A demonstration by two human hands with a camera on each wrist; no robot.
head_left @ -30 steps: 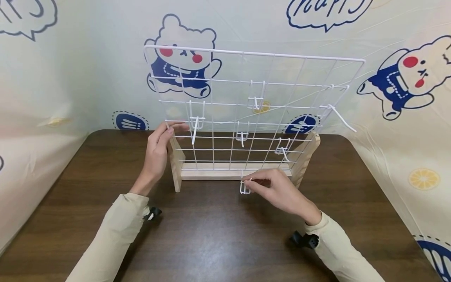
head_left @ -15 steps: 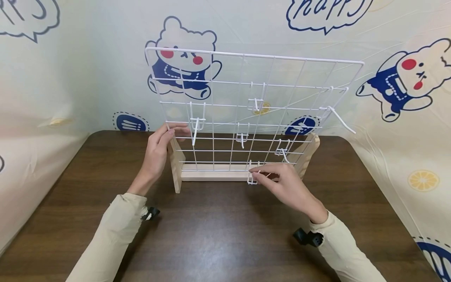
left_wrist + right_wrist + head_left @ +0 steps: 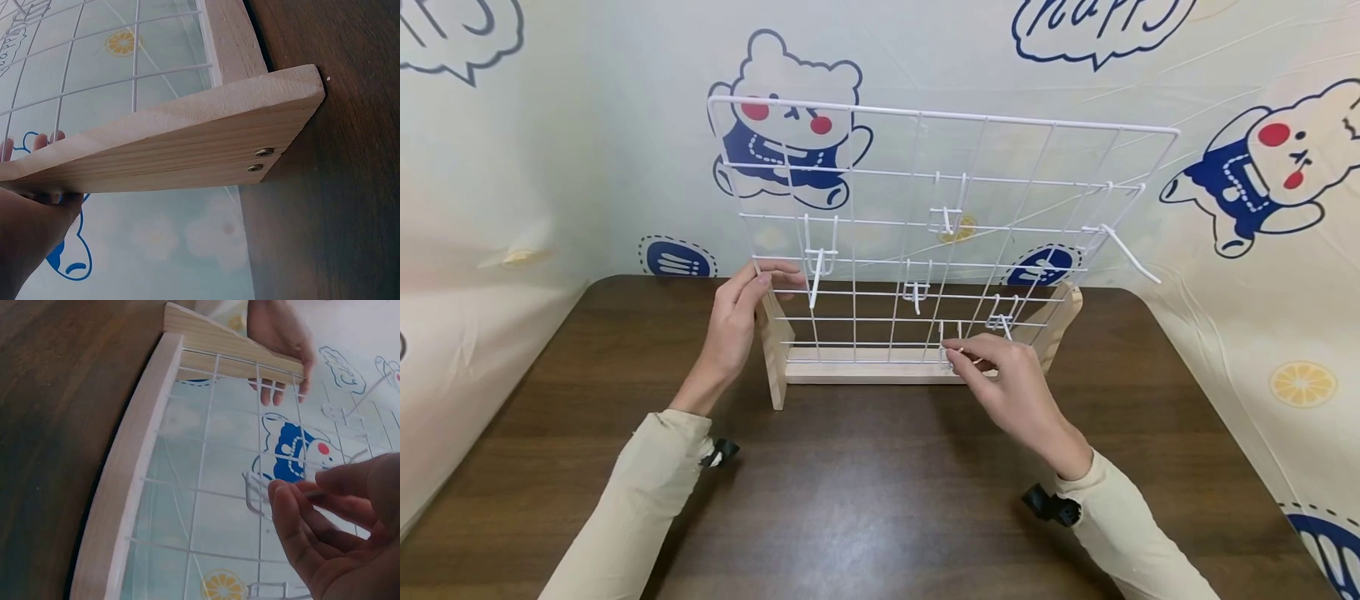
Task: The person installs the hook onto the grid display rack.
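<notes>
A white wire grid rack (image 3: 940, 114) stands on the table with wooden sides and a pale wooden base bar. At its left side, my left hand (image 3: 733, 312) grips the top of the wooden side panel (image 3: 187, 147), fingers behind the wires. Between thumb and fingers, my right hand (image 3: 1009, 379) pinches a white wire display hook (image 3: 254, 494), its two upper prongs close to the lower grid wires. The fingers partly cover this hook in the head view. Several similar hooks hang on the grid, among them a long one (image 3: 817, 260) near the left hand.
Dark wood-grain table (image 3: 842, 500) lies under and before the rack. A pale patterned cloth (image 3: 602, 167) rises behind and at both sides. One hook (image 3: 1123, 248) projects outward at the grid's right edge; another (image 3: 917, 292) sits near the middle.
My right hand has moved up, away and slightly right with the hook, from in front of the base bar to the lower grid wires. The left hand keeps its hold.
</notes>
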